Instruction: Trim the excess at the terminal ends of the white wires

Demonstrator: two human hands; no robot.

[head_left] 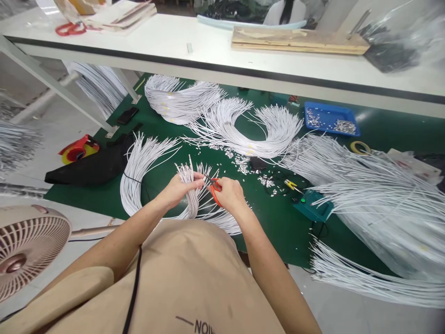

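My left hand (pixel 180 188) is closed round a bundle of white wires (pixel 192 204), whose cut ends stick up above the fingers. In my right hand (pixel 229 192) is a pair of scissors (pixel 216 191) with orange-red handles. Their dark blades point left, close to the left thumb and the wire ends; whether they touch a wire I cannot make out. Just left of my hands a curved bundle of white wires (pixel 132 185) lies on the green table (pixel 278 227). More loose wires (pixel 222 218) spread below the scissors.
Behind lie further wire bundles (pixel 264 144). Small silvery pieces (pixel 242 163) are scattered ahead. A blue tray (pixel 332 118) holds more. At right stand a teal device (pixel 313 206) and a large wire heap (pixel 389 199). A white shelf (pixel 156 41) crosses above; a fan (pixel 28 250) stands left.
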